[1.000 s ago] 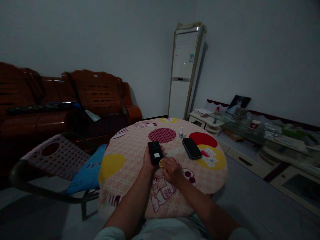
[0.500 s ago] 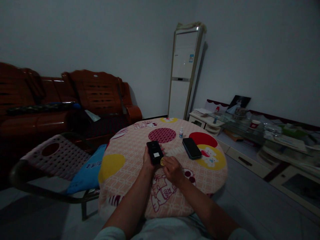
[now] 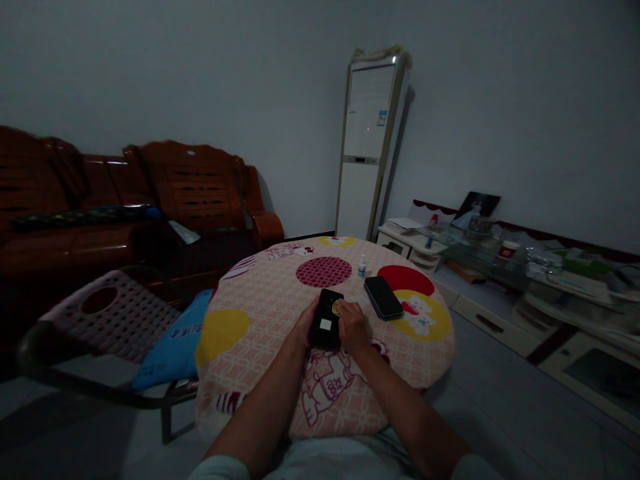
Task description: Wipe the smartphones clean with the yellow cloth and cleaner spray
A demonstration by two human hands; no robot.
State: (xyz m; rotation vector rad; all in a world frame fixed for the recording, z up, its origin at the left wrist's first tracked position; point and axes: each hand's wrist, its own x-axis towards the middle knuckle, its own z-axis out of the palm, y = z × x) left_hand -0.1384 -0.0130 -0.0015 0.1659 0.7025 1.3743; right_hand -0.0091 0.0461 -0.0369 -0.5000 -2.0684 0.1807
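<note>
A black phone (image 3: pixel 327 337) with a small white label lies back side up, held along its left edge by my left hand (image 3: pixel 304 325). Over its upper right part, my right hand (image 3: pixel 354 324) pinches a small round yellow piece (image 3: pixel 337 307) against or just above the back; whether it touches I cannot tell. To the right of my right hand, a second dark phone or flat case (image 3: pixel 383 297) rests on the table. A small white bottle (image 3: pixel 361 267) stands upright beyond it.
The round table wears a patterned cloth (image 3: pixel 270 300). A folding chair with a blue cushion (image 3: pixel 175 343) stands left, before a wooden sofa (image 3: pixel 193 187). A tall air conditioner (image 3: pixel 360 193) stands behind. On the right is a cluttered low cabinet (image 3: pixel 480 317).
The phone has moved right and slightly nearer to me with my left hand. My right hand has brought the yellow piece from beside the phone's lower edge to over its upper back.
</note>
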